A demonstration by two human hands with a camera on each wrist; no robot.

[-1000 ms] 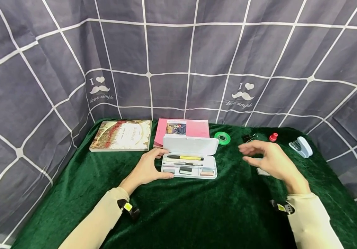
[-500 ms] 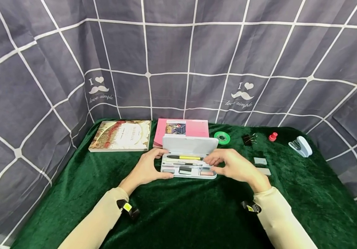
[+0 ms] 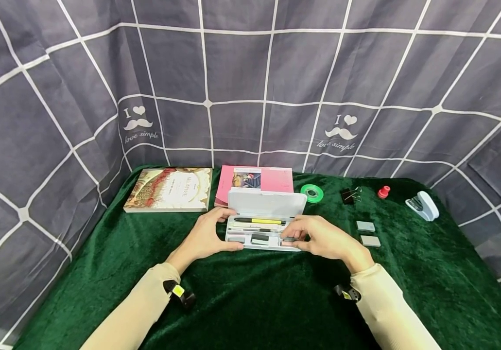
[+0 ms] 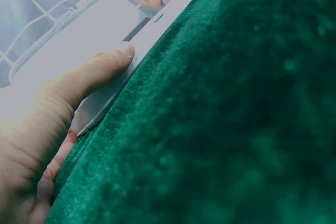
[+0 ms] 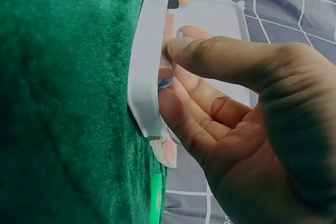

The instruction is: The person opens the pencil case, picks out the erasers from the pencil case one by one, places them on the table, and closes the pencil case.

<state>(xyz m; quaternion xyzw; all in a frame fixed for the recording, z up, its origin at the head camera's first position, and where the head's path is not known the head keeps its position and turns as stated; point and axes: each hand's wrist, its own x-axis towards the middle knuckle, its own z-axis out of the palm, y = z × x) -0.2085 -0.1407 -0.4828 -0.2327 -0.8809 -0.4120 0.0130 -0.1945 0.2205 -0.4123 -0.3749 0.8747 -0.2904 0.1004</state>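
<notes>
A white pencil case [image 3: 263, 249] stands with its lid raised on the green cloth. My left hand [image 3: 206, 236] grips its left end, thumb along the front edge and fingers at the back. Inside lie a yellow-and-black pen [image 3: 259, 221], slimmer pens below it and, in the front row, a dark block [image 3: 260, 238]. My right hand [image 3: 320, 238] reaches into the right front compartment. There its thumb and fingers pinch a small pinkish eraser [image 5: 167, 59], partly covered by the fingertips; a greyish piece shows beside it.
Two small pale blocks [image 3: 370, 241] lie right of the hand. Behind are a green tape roll [image 3: 312, 193], a black binder clip [image 3: 349, 196], a red bottle-shaped item [image 3: 383, 192] and a stapler [image 3: 423, 207]. A pink book [image 3: 276, 180] and an illustrated book [image 3: 169, 190] lie at the back.
My right hand has moved left from beside the pale blocks to the case's right compartment, its fingers closing in there. My left hand has stayed on the case.
</notes>
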